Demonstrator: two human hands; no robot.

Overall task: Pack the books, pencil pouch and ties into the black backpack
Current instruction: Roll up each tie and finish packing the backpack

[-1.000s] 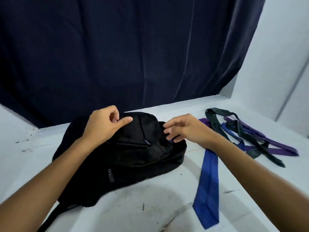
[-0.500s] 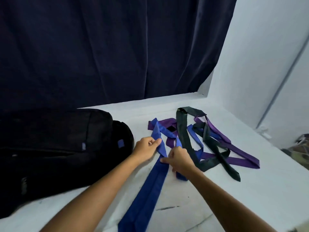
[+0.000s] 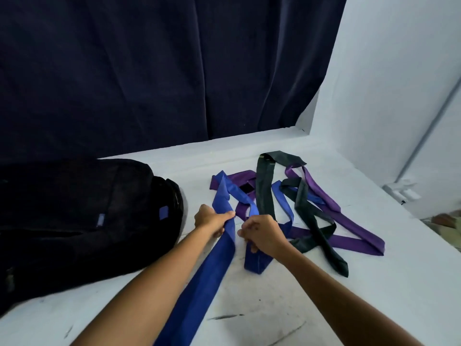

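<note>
Hands gripping a blue tie on a white surface beside a black backpack.

Left hand (image 3: 212, 221) curls around the blue tie (image 3: 199, 278) at centre; right hand (image 3: 262, 233) pinches a folded part of it just beside. Black backpack (image 3: 82, 221) lies at nine o'clock. Purple tie (image 3: 349, 226) and black tie (image 3: 309, 216) tangle at three o'clock. White surface (image 3: 274, 308) carries everything; dark curtain (image 3: 149, 71) hangs at twelve o'clock.
</note>
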